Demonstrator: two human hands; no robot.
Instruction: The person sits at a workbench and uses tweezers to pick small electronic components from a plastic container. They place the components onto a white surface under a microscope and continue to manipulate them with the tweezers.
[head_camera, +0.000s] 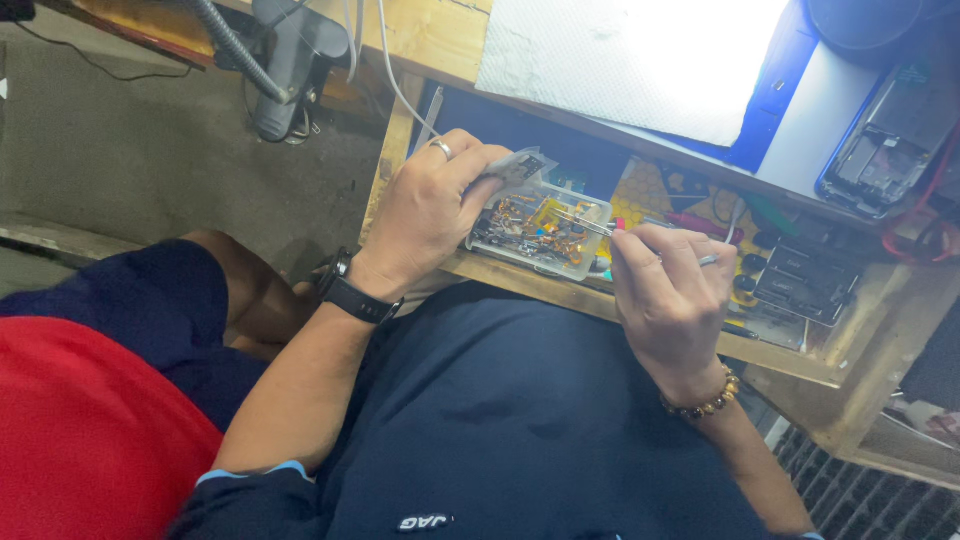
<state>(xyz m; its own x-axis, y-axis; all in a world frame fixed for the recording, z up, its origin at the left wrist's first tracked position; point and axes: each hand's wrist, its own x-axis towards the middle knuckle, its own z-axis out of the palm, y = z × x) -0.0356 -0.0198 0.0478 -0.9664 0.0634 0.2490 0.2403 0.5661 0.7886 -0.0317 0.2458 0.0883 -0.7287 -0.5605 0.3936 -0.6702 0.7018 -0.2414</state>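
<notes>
The left hand (425, 215) has its fingers clamped on a clear plastic box (538, 232) of small parts at the drawer's (790, 355) front edge; the right hand (672, 300) pinches tweezers (590, 224) over it

I'm looking at a repair workshop: wooden bench (560, 290), opened phone (885, 150), clear box of small parts (540, 232), tool-filled drawer (790, 270).
</notes>
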